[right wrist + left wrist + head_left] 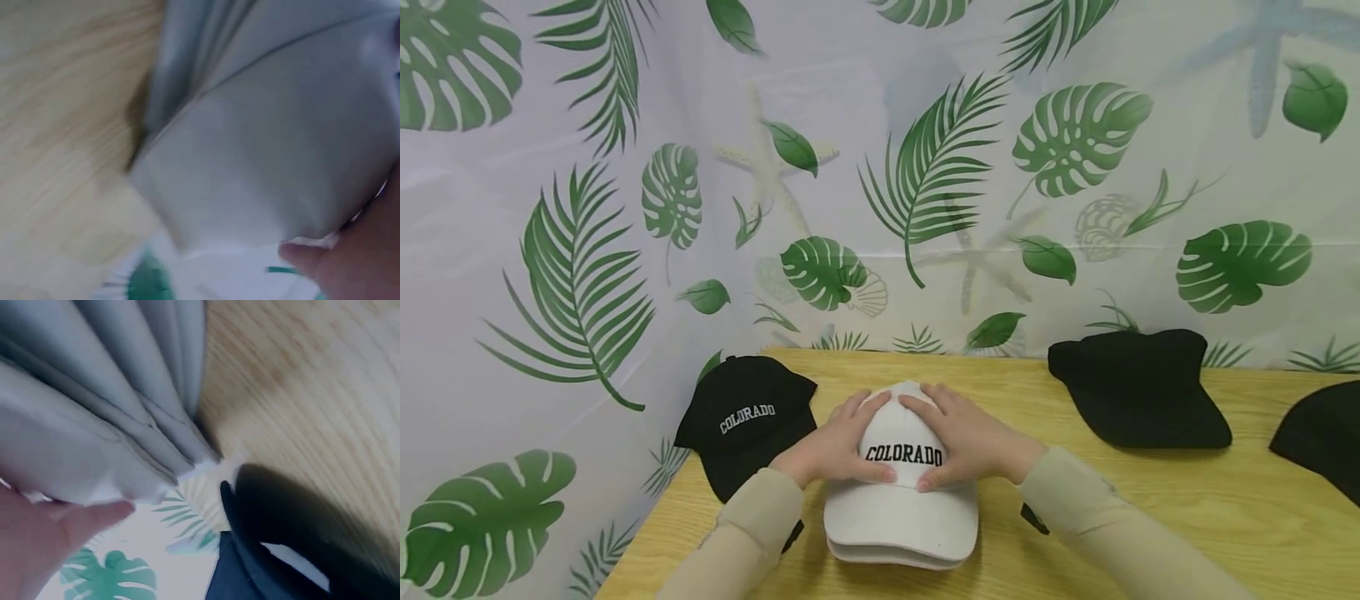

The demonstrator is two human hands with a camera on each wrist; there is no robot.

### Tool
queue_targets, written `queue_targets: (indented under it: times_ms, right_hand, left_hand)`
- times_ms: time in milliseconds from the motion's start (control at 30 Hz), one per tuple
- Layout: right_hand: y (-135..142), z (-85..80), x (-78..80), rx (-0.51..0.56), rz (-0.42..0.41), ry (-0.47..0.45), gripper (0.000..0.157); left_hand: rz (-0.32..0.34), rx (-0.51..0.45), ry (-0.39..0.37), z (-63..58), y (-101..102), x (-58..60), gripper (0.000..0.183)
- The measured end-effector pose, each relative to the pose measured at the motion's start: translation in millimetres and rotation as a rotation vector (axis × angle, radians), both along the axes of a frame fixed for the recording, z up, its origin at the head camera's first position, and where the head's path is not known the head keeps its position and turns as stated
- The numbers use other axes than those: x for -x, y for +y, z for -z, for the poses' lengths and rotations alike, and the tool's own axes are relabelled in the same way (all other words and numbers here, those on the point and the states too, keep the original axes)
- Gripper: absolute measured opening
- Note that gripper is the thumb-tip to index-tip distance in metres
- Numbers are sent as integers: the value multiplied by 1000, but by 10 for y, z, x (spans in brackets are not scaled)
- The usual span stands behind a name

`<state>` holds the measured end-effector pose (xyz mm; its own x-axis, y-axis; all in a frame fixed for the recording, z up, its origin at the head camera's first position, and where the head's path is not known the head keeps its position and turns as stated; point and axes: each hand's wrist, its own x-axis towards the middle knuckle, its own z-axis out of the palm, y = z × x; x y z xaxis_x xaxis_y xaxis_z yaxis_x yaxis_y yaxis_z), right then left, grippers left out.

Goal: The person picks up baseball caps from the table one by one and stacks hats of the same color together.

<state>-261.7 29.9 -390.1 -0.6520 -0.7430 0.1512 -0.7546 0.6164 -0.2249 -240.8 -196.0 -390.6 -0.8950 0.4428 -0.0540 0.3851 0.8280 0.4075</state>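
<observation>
A white cap (902, 517) with COLORADO in black across its front sits at the near middle of the table, brim toward me. Beneath its brim another white brim edge shows, and several layered pale panels (134, 394) appear in the left wrist view. My left hand (846, 442) grips the left side of the crown, thumb across the front beside the lettering. On the right side, my right hand (970, 437) holds the crown the same way, fingers near the top. The right wrist view has a smooth pale panel (250, 144) beside the fingers.
A black COLORADO cap (748, 425) lies left of the white one, close to my left arm. Farther back right is another black cap (1138, 387), with part of a black cap (1326, 429) at the right edge. A leaf-patterned cloth (850, 200) hangs behind the wooden table (1150, 517).
</observation>
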Motion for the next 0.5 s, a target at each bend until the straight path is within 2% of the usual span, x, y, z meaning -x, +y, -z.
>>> queue_targets:
  times_ms: [133,200,233,333,433,500]
  right_hand:
    - [-44,-51,-165,-55,32,150,101]
    - [-75,-97,-268,-71,35,173,102]
    - [-90,-119,-308,-79,35,164,104]
    - [-113,-165,-374,-103,31,108,113]
    - [-118,-179,-376,-124,28,56,121]
    - [-122,-176,-377,-143,25,57,123]
  left_hand:
    - [29,83,127,-42,12,-119,94]
    - [69,122,192,-53,-4,-160,95]
    - [90,129,198,-60,-16,-171,97]
    - [148,98,140,-75,-54,-187,109]
    - [167,54,66,-68,-74,-191,119]
    - [165,65,74,-44,-69,-197,121]
